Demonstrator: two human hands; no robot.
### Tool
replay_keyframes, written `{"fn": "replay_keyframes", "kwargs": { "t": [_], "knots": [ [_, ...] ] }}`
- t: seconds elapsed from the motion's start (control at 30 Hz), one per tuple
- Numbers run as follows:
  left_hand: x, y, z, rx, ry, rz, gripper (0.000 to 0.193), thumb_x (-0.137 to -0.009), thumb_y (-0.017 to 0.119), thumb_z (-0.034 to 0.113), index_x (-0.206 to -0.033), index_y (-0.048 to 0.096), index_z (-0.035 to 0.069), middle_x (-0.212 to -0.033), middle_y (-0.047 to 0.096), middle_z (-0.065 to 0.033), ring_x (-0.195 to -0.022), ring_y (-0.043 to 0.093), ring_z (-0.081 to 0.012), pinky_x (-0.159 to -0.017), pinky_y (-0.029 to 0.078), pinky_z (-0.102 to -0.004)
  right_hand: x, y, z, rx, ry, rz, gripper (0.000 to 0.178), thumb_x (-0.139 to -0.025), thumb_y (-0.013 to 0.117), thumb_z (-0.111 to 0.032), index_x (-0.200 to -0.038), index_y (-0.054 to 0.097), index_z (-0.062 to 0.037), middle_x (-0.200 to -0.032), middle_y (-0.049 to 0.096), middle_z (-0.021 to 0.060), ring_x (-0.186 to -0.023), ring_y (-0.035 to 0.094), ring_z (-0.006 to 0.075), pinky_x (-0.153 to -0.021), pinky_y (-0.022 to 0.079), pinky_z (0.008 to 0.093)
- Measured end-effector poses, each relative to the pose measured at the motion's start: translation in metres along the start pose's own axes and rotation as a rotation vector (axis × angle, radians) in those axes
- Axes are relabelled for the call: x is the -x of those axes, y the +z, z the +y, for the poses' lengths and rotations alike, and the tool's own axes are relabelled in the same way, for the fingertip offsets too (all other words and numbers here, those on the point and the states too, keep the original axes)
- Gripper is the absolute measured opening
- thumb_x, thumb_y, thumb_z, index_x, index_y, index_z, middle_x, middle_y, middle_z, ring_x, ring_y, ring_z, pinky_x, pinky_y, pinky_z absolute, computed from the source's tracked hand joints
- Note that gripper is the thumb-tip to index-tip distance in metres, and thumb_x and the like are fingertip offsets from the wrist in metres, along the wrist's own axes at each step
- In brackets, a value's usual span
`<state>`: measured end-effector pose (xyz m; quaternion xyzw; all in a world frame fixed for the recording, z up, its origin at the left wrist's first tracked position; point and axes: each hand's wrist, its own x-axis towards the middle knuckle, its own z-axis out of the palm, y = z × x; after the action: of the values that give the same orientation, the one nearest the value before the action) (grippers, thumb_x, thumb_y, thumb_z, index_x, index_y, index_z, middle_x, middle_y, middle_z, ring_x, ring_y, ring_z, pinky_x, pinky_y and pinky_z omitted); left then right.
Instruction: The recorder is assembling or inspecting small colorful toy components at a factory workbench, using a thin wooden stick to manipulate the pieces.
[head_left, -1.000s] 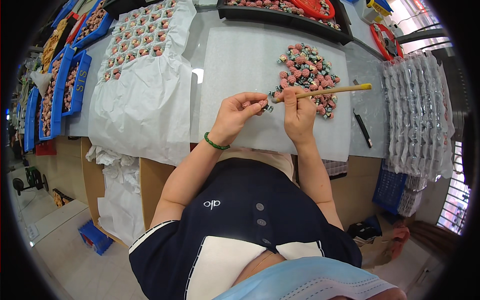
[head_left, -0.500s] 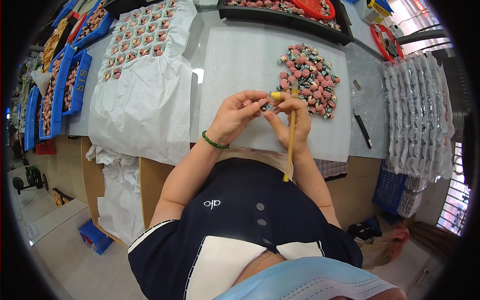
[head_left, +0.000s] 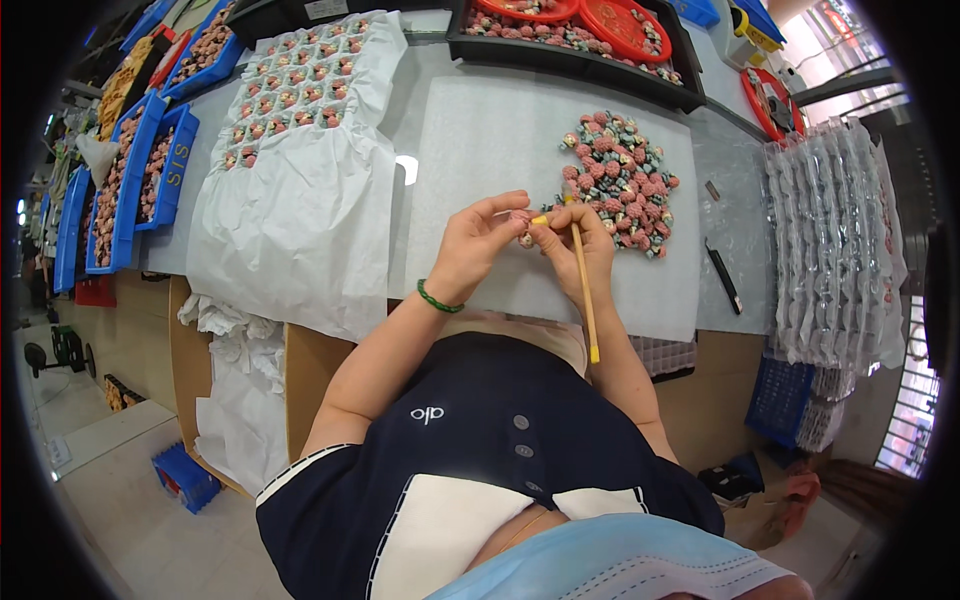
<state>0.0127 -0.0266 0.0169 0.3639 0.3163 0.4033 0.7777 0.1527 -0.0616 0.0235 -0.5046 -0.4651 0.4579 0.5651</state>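
Note:
My left hand (head_left: 473,246) is closed, pinching a small pink-headed figurine (head_left: 525,239) between thumb and fingertips. My right hand (head_left: 583,254) meets it from the other side, its fingertips touching or almost touching the figurine. A yellow cover (head_left: 540,220) sits on a right fingertip. Held in my right fingers is a slim yellow-handled brush (head_left: 586,300), its handle end pointing down toward my body; its upper tip is partly hidden by the fingers. Beyond the right hand lies a heap of similar pink and grey-green figurines (head_left: 625,190) on a white sheet (head_left: 470,130).
At left, a paper-lined tray (head_left: 300,85) holds figurines in rows, with blue bins (head_left: 122,190) farther out. A black tray (head_left: 590,70) with red dishes (head_left: 630,28) stands at the back. Right are a black-handled knife (head_left: 724,280) and stacked clear plastic trays (head_left: 825,245).
My hands have drawn closer together around the figurine, and the right fingers have curled in. The brush has tipped, its lower end swinging to the right. The whole view has shifted slightly.

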Motion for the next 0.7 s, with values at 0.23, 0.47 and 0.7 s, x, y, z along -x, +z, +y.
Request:
{"fn": "replay_keyframes", "kwargs": {
  "t": [0.23, 0.47, 0.7],
  "knots": [
    [0.026, -0.02, 0.014, -0.087, 0.131, 0.073, 0.023, -0.08, 0.056, -0.001, -0.102, 0.058, -0.005, -0.092, 0.062, -0.0096, -0.081, 0.057, -0.0123, -0.072, 0.047, -0.0237, 0.01, 0.041, -0.022, -0.008, 0.105, 0.134, 0.02, -0.074, 0.067, -0.003, -0.081, 0.047, -0.0046, -0.069, 0.057, 0.0033, -0.054, 0.05, 0.0057, -0.048, 0.039, 0.0164],
    [0.058, -0.039, 0.052, -0.092, 0.102, 0.022, 0.033, -0.081, 0.055, 0.001, -0.113, 0.051, -0.005, -0.109, 0.055, -0.0105, -0.096, 0.054, -0.0137, -0.084, 0.045, -0.0259, 0.016, 0.091, -0.038, -0.051, 0.143, 0.171, 0.023, -0.076, 0.067, -0.01, -0.08, 0.045, -0.0043, -0.066, 0.054, 0.0022, -0.055, 0.051, 0.0077, -0.049, 0.043, 0.0181],
    [0.05, -0.115, 0.122, -0.553, 0.325, 0.33, 0.028, -0.078, 0.059, 0.004, -0.104, 0.057, -0.004, -0.095, 0.058, -0.0036, -0.085, 0.053, -0.0084, -0.073, 0.047, -0.0224, 0.022, 0.103, -0.035, -0.02, 0.045, 0.114, 0.016, -0.086, 0.054, -0.015, -0.086, 0.045, -0.0023, -0.089, 0.054, 0.0096, -0.071, 0.054, 0.0096, -0.058, 0.046, 0.02]
  ]
}}
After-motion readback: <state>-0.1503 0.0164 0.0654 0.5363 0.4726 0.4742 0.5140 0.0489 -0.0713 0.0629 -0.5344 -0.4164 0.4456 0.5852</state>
